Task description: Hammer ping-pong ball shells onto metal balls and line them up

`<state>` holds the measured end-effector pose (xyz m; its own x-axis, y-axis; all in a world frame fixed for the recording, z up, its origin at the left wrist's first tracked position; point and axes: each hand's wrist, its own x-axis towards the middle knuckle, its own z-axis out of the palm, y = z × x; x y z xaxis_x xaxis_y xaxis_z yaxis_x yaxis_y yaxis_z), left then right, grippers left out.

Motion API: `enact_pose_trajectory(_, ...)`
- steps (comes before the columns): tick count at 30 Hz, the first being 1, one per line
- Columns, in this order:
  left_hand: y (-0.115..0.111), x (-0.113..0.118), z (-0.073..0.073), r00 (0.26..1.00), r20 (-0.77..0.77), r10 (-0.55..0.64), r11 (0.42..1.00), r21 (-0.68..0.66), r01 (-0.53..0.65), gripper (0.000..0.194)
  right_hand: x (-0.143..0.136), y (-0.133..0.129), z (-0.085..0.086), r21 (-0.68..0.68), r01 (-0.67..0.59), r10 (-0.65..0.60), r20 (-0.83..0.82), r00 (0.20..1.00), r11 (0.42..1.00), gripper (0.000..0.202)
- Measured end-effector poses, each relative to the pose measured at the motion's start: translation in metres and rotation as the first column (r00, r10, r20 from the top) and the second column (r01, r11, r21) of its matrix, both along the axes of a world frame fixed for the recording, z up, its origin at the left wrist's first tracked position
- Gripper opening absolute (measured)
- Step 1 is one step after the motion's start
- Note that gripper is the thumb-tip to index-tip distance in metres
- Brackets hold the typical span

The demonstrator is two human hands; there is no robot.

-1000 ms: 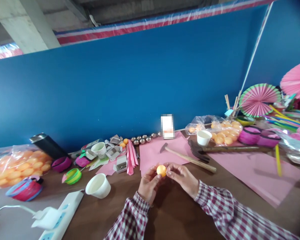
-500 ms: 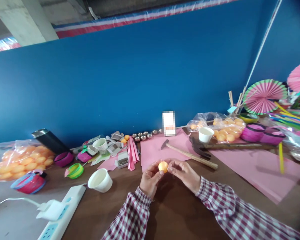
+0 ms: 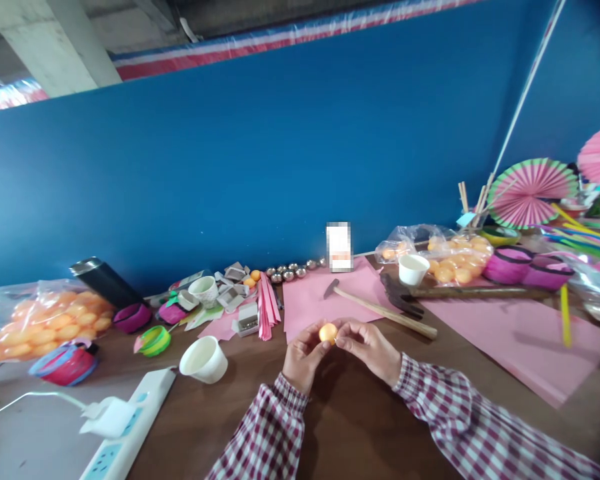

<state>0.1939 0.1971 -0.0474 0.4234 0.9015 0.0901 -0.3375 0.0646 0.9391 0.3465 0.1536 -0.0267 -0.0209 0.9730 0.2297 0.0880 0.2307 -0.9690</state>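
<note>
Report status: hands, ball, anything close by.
Left hand and right hand both pinch the orange ball. Ball held above the table. Hammer lies just beyond.

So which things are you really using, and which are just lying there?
In use:
- small round orange ball, pinched between left hand and right hand

Lying about:
- wooden-handled hammer
- white paper cup on its side
- clear bag of orange balls
- white power strip
- pink paper sheet
</note>
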Motion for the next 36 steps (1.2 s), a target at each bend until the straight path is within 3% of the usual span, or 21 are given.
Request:
enact_pose_trajectory(16, -0.0048, 0.0019, 0.0058, 0.999, 0.029, -0.027, 0.999, 0.019, 0.026, 0.041, 0.0006, -0.0012, 0.0026, 0.01, -0.009, 0.009, -0.014, 1.0, 1.0, 0.023)
enact_pose_trajectory(28, -0.0055, 0.0007, 0.0081, 0.976, -0.183, 0.12, 0.976, 0.2, -0.083, 0.035, 0.0008, 0.002, 0.0004, -0.05, -0.054, 0.047, -0.129, 0.991, 0.997, 0.022)
enact_pose_trajectory(36, -0.0061, 0.0011, 0.01, 0.971, -0.203, 0.122, 0.977, 0.199, -0.081, 0.037, 0.0004, 0.003, -0.0031, -0.044, -0.04, 0.032, -0.159, 0.987, 0.998, 0.023)
